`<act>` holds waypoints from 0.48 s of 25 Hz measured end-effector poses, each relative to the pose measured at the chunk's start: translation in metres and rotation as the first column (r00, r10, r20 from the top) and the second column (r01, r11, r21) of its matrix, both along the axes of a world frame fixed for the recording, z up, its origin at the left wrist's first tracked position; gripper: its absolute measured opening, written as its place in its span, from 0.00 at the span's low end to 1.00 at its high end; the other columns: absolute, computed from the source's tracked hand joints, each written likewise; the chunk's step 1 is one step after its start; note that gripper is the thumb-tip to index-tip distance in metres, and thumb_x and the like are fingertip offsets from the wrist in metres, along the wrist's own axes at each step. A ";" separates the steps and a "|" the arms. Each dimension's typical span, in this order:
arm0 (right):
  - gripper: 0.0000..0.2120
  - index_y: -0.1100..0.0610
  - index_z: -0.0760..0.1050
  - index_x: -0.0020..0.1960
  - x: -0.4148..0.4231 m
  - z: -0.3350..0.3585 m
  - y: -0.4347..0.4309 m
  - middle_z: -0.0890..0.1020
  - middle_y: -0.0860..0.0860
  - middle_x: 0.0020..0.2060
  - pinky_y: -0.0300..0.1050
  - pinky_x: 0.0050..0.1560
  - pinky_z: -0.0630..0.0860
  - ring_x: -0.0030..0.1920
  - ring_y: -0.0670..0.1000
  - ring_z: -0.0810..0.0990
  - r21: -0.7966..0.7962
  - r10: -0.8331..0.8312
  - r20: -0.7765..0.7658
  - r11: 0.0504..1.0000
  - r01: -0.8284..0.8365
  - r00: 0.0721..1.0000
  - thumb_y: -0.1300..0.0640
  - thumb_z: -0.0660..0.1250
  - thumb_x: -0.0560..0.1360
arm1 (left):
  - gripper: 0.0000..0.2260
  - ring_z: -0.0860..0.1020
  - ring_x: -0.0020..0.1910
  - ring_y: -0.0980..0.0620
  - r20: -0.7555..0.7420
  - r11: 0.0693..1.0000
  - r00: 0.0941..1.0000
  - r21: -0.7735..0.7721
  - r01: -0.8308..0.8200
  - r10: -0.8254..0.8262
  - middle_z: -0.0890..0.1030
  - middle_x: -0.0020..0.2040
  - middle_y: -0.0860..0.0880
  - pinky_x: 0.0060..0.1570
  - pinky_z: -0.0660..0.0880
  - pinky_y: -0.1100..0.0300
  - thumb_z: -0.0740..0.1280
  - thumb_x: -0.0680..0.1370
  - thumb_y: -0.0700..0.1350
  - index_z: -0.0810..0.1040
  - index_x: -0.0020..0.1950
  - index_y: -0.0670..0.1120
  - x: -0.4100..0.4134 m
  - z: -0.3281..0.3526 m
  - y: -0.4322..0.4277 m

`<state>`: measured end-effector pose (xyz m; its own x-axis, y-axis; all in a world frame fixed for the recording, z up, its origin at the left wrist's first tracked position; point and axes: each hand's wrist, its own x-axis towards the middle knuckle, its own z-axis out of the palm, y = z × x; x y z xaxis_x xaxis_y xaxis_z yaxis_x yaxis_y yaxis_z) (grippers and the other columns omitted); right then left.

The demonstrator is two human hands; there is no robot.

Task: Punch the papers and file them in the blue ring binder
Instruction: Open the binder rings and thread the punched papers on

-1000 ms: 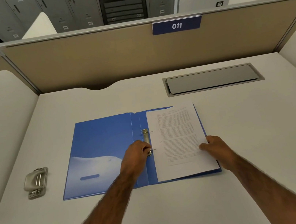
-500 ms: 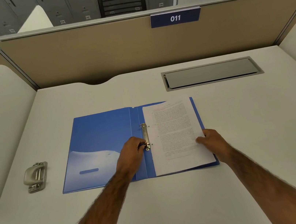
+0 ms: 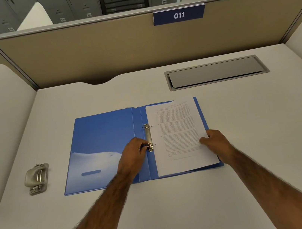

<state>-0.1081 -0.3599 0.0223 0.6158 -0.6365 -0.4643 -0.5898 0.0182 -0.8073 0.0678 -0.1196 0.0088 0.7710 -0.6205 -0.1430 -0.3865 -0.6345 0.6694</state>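
Note:
The blue ring binder [image 3: 100, 137] lies open and flat on the desk. Its metal ring mechanism [image 3: 148, 136] runs along the spine, the far ring visible at its top end. A stack of printed papers [image 3: 178, 135] with two punched holes at its left edge rests on the binder's right half, just right of the rings. My left hand [image 3: 133, 154] pinches the near ring of the mechanism. My right hand [image 3: 216, 143] holds the papers' right edge, fingers on top.
A grey metal hole punch [image 3: 37, 178] sits on the desk left of the binder. A recessed cable tray lid [image 3: 216, 72] is set into the desk at the back right. A beige partition [image 3: 116, 47] closes the far side; white dividers flank the desk.
The view has shifted slightly, so the binder sits higher in the picture. Both hands keep their places on the ring and the papers.

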 end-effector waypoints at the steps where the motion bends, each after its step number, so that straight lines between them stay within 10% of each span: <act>1: 0.13 0.59 0.75 0.63 0.000 0.001 0.000 0.80 0.51 0.55 0.46 0.54 0.75 0.53 0.53 0.79 -0.010 0.011 -0.007 1.000 -0.011 1.000 0.61 0.65 0.79 | 0.09 0.74 0.50 0.55 -0.007 1.000 1.000 -0.004 0.000 0.000 0.79 0.55 0.46 0.54 0.71 0.62 0.63 0.82 0.45 0.77 0.59 0.44 0.000 0.000 0.000; 8: 0.19 0.55 0.73 0.47 -0.008 0.010 -0.005 0.78 0.49 0.40 0.48 0.43 0.75 0.39 0.49 0.77 -0.406 -0.065 -0.362 0.909 -0.095 0.930 0.38 0.64 0.76 | 0.10 0.75 0.53 0.54 -0.014 0.999 1.000 -0.034 -0.018 0.018 0.78 0.58 0.48 0.58 0.73 0.60 0.65 0.81 0.45 0.77 0.61 0.44 -0.003 -0.003 0.004; 12: 0.12 0.56 0.74 0.44 -0.005 0.015 0.019 0.81 0.53 0.41 0.47 0.41 0.75 0.40 0.55 0.79 -0.691 -0.126 -0.209 0.720 -0.056 0.970 0.48 0.63 0.79 | 0.08 0.73 0.51 0.57 0.065 0.999 0.998 -0.049 -0.022 0.025 0.80 0.55 0.48 0.52 0.67 0.65 0.66 0.80 0.45 0.80 0.57 0.45 -0.002 0.000 0.004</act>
<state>-0.1130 -0.3409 0.0374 0.5222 -0.8528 -0.0100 -0.7650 -0.4631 -0.4475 0.0659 -0.1152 0.0091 0.7923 -0.6069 -0.0619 -0.4158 -0.6114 0.6733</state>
